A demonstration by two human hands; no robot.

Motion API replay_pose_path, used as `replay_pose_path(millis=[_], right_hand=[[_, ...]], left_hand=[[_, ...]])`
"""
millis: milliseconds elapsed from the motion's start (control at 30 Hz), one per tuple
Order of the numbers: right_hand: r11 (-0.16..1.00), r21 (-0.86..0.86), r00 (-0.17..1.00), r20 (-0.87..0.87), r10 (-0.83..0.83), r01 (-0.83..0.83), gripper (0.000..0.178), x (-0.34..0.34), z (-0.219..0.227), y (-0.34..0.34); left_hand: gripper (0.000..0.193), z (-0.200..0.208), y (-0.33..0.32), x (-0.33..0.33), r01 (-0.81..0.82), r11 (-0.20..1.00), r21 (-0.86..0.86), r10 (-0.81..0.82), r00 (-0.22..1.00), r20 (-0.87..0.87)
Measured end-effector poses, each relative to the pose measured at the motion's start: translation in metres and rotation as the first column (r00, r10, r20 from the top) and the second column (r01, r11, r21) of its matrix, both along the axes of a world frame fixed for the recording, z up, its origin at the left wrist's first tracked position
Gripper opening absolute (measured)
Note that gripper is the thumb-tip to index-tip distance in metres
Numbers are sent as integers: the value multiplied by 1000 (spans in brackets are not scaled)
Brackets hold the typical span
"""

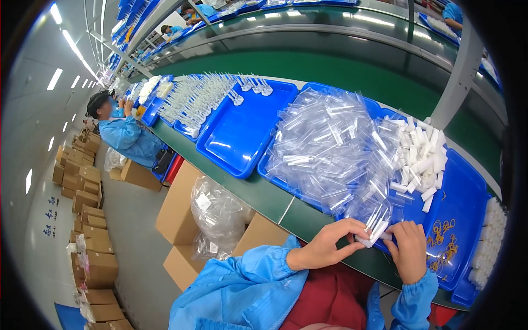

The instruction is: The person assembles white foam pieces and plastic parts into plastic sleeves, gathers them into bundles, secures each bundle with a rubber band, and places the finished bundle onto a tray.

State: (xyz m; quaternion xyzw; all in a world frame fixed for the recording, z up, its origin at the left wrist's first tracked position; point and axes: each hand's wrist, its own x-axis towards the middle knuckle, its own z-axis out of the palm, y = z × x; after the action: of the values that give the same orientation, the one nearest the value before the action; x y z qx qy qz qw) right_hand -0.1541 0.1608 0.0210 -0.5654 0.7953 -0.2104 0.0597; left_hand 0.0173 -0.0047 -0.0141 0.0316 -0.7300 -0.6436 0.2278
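Note:
Near the table's front edge, my left hand (336, 242) pinches a small bunch of white tubes (376, 231), some of which seem to be in clear plastic. Right beside it, my right hand (410, 250) has its thumb and fingers closed on a small whitish piece (387, 236), whose exact shape is partly hidden. A big heap of clear plastic sleeves (324, 148) fills the blue tray just beyond my hands. Loose white cylinders (423, 154) lie piled at its right, and several yellow rubber-band-like loops (443, 239) rest in the blue tray by my right hand.
To the left are a blue tray (242, 132) with a few clear stemmed parts and rows of more stemmed parts (198, 99). White pieces (489, 242) are stacked far right. A carton (184, 212) with plastic bags stands below the table. A co-worker (129, 137) sits further left.

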Motion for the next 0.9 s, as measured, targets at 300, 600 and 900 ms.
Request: replay_pose_path(millis=[300, 600, 900], right_hand=[[1000, 5, 994, -105, -11, 11, 26, -6, 13, -4], [1000, 2, 998, -62, -18, 18, 28, -12, 7, 7], [793, -254, 551, 826, -120, 554, 27, -3, -10, 29]], left_hand=[[26, -2, -3, -5, 39, 999, -10, -39, 999, -4], [24, -1, -3, -9, 62, 997, -52, -62, 998, -5], [30, 4, 5, -18, 22, 946, -325, -65, 990, -122]])
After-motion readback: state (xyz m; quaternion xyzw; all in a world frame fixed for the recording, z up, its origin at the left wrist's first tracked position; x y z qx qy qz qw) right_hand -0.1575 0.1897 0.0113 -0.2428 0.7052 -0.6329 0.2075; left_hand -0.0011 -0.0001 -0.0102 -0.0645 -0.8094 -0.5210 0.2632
